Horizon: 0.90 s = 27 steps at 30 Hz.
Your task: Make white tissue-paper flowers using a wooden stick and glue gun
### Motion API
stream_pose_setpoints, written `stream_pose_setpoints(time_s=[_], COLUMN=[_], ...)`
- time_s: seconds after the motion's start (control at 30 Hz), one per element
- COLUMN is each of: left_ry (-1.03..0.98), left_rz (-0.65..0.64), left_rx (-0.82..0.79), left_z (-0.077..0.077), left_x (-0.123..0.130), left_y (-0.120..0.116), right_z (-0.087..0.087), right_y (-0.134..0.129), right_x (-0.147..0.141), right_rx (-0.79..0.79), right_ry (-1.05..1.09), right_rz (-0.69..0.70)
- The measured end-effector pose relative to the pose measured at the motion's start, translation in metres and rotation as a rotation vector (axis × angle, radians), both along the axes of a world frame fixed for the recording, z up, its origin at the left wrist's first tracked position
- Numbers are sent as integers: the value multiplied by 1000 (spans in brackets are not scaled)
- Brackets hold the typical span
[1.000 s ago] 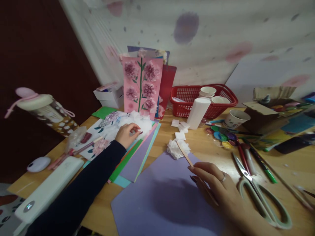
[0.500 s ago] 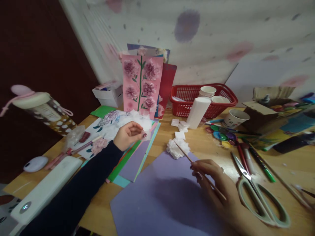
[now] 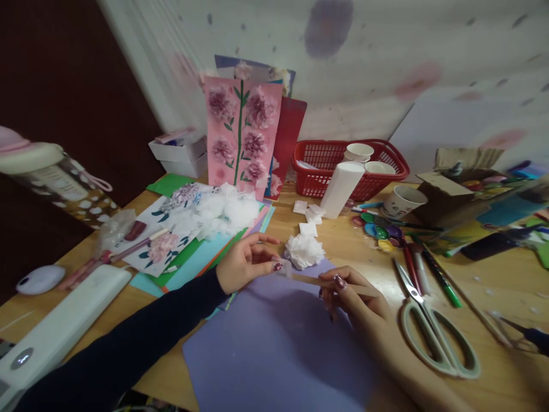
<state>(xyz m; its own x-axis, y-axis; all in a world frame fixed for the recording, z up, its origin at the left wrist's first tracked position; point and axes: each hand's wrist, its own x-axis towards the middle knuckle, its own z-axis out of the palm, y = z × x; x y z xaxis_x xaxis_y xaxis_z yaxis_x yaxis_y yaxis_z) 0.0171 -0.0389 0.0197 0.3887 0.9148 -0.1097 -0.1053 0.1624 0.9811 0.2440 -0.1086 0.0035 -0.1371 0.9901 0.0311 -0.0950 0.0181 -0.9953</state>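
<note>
My left hand (image 3: 253,260) pinches a small square of thin white tissue paper (image 3: 285,270) between thumb and fingers. In my right hand (image 3: 354,292) is a thin wooden stick (image 3: 309,280), held sideways, its tip meeting the tissue square. Both hands are above a sheet of purple paper (image 3: 240,343). A ruffled white tissue flower (image 3: 304,251) sits just behind the stick, at the paper's far edge. Small stacks of white squares (image 3: 307,229) lie behind the flower. Left of them, a loose heap of white tissue pieces (image 3: 231,209) covers part of some coloured sheets.
Scissors (image 3: 422,323) lie right of my right hand, beside a green marker (image 3: 448,286). A white bottle (image 3: 342,190) stands before a red basket (image 3: 306,177). Paint pots (image 3: 381,232) and a paper cup (image 3: 404,202) are at the right. A pink flower picture (image 3: 244,131) leans at the back.
My left hand has moved right and nearer from the tissue heap, bringing a tissue square. The stick has swung off the flower to meet that square.
</note>
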Motion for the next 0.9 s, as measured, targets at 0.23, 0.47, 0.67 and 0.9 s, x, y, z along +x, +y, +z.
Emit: stream_pose_setpoints(time_s=[0.23, 0.47, 0.67, 0.9], left_ry=[92, 73, 59, 9], left_rz=[-28, -28, -24, -7], left_rx=[45, 63, 15, 56], left_z=[0, 4, 4, -3], left_x=[0, -1, 1, -1], left_y=[-1, -2, -4, -2], right_z=[-4, 0, 2, 2], right_y=[3, 5, 3, 4], right_x=[2, 1, 0, 1], right_rx=[-39, -79, -85, -51], right_ry=[143, 153, 153, 177], right_rz=[-8, -48, -50, -220])
